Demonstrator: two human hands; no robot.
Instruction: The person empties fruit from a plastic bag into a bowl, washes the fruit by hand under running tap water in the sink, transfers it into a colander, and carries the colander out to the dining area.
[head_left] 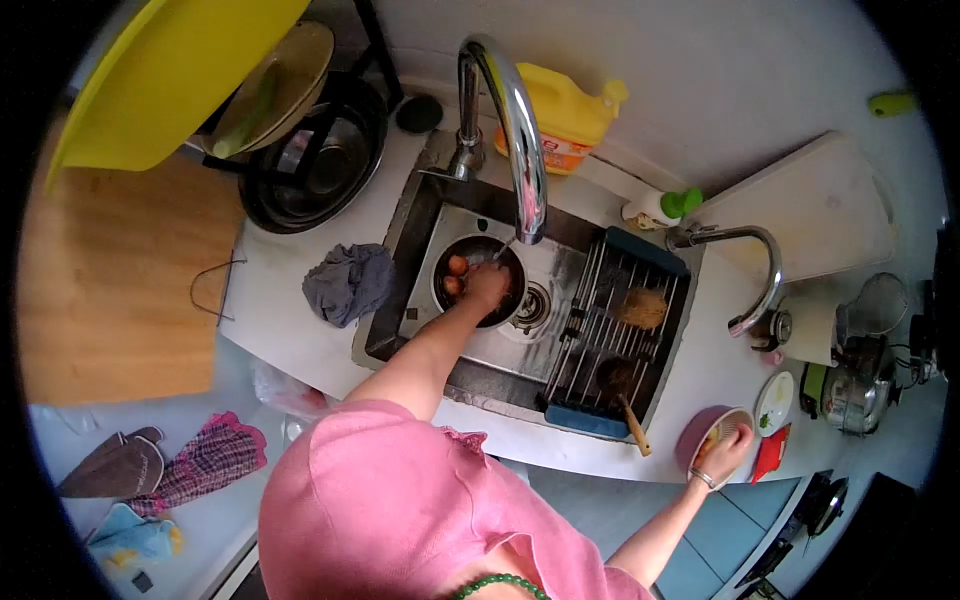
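Observation:
My left hand [487,287] reaches into a dark-inside round bowl [437,285] in the sink, under the tall chrome faucet [530,190]. Beside its fingers lie reddish-brown round things [456,266] that look like eggs. A thin shiny streak shows above the fingers; I cannot tell if it is water or a handle. What this hand holds, if anything, is hidden. At the counter's right, my right hand [723,458] dips into a pink bowl [690,440] with a pale mesh-like inside. Its fingers curl downward near something yellowish [709,440], too small to name.
A drying rack [570,345] spans the sink's right side, carrying a brown scrubber [643,308] and a wooden-handled brush [634,422]. A grey cloth [348,284] lies left. A yellow jug [560,110] stands behind, a small plate [775,403] and red packet [770,455] at right.

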